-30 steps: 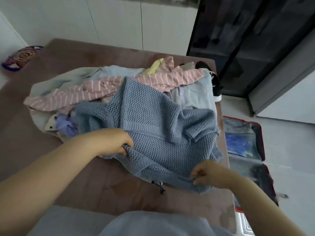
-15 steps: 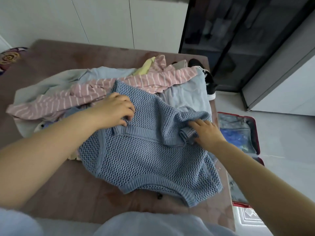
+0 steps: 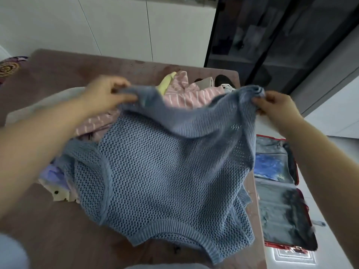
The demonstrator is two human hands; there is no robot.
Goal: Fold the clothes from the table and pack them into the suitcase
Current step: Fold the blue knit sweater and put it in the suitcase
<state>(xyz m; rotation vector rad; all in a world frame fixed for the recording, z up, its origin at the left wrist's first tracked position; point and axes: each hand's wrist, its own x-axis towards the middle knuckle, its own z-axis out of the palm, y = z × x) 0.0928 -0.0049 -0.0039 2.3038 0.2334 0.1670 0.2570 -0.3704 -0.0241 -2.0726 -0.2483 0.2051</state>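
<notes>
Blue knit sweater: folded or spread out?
Spread out. The blue knit sweater hangs open between the left hand and right hand, which pinch its far corners; hem on the table.

We stand at a brown table (image 3: 48, 220). Behind it run white cabinet doors (image 3: 116, 26), and off its far right corner a dark glass cabinet (image 3: 281, 35). Pale floor (image 3: 334, 191) lies to its right and a patterned mat (image 3: 9, 66) to its left.
</notes>
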